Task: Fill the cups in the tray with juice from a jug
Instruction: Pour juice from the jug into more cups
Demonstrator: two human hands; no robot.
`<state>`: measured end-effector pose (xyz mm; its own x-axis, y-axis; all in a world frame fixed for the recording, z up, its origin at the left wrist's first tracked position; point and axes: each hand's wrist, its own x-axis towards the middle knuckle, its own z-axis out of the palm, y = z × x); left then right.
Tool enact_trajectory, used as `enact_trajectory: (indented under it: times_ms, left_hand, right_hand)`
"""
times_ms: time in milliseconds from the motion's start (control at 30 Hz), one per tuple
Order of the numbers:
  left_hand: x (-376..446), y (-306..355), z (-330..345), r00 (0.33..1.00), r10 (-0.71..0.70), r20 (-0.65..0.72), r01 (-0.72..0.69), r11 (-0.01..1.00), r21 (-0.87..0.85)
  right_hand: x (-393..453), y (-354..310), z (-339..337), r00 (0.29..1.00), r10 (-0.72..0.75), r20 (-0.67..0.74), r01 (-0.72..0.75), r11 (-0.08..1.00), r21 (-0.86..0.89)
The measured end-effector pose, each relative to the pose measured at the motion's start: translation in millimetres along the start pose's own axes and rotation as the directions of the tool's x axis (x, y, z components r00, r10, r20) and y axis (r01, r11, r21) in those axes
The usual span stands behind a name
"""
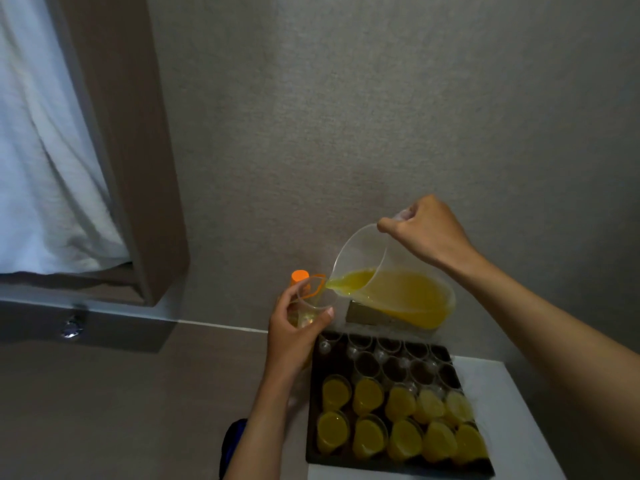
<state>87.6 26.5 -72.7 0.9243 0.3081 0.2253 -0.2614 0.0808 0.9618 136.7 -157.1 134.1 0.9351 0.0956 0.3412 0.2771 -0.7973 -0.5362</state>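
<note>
A clear plastic jug (394,289) holding orange juice is tilted to the left, gripped at its handle by my right hand (420,230). Its spout touches the rim of a clear cup (311,304) that my left hand (292,337) grips in the air, left of the tray. A little juice lies in the bottom of that cup. Below, a dark tray (313,445) on a white table carries several cups: the two near rows (398,420) are full of juice, the two far rows (391,358) are empty.
An orange-capped bottle (300,276) stands behind the held cup. A box (367,315) sits behind the tray, under the jug. The white table (519,410) ends just right of the tray. A grey wall is behind; a curtained window at left.
</note>
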Motion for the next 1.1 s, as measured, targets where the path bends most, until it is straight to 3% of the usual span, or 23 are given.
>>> enact_trajectory:
  times_ms: [1100]
  left_hand:
    - [-12,-8,-7,1.000,-0.021,-0.019,0.020,0.999,-0.049]
  right_hand:
    - [1,-26,-12,1.000,0.010,-0.016,-0.011,1.000,-0.026]
